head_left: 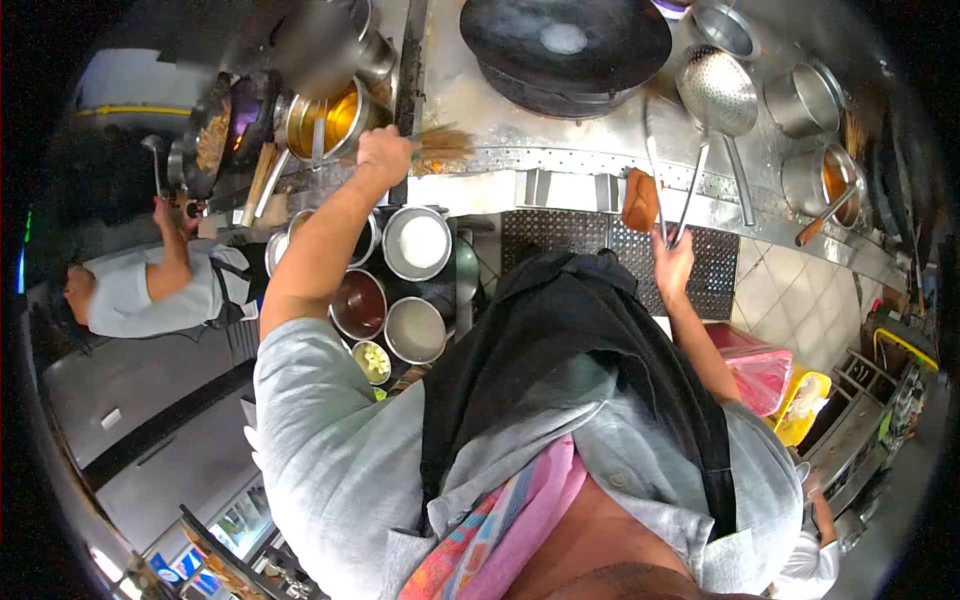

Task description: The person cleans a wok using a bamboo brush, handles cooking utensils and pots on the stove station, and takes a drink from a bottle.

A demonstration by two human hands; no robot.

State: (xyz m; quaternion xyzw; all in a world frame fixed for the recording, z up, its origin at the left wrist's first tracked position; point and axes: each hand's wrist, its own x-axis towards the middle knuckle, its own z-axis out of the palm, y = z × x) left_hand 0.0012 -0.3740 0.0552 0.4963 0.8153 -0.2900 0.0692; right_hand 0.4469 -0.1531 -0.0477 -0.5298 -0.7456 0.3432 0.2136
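Note:
My left hand [385, 158] is closed round a bamboo wok brush [445, 147], whose bristles fan out over the steel stove top. Beside that hand is a pot of amber liquid [342, 112] with a metal utensil across it. My right hand [675, 258] grips two long metal handles in front of the stove. One handle appears to run up to a perforated skimmer [718, 90]; the other belongs to a slim metal utensil [652, 150] whose kind I cannot make out. A brown cloth [640, 200] hangs just left of the right hand. Ahead sits a dark wok [565, 45] with a whitish patch inside.
Several metal pots, including a white-filled one [418, 243] and a dark red one [358, 303], stand below my left arm. A co-worker [165, 280] handles a wok [210, 135] at left. More pots [803, 100] stand right. A perforated black mat [560, 232] covers the floor.

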